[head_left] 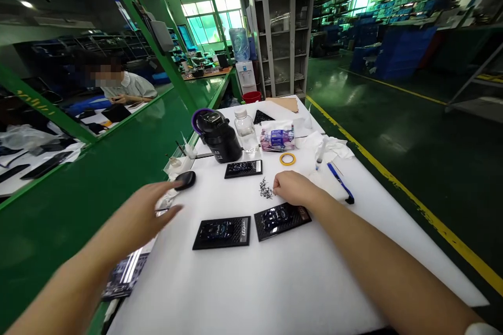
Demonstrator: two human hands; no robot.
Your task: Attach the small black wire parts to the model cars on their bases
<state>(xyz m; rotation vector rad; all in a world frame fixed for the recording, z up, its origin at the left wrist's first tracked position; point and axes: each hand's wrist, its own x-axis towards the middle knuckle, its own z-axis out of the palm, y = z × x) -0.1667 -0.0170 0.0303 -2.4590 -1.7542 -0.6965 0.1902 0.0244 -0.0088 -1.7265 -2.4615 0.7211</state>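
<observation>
Head view: has left hand (pixel 143 209) spread, empty, right hand (pixel 293 187) curled, grip hidden, at three o'clock from likely light black bits (pixel 265 190), best pinched mid-length.

Two bare arms are reaching forward, hands well apart.
The left hand (pixel 146 210) is hovering, slightly blurred, its fingers and thumb spreading; the right hand (pixel 294 187) is curling its fingers inward, its forearm slanting from the lower right.
</observation>
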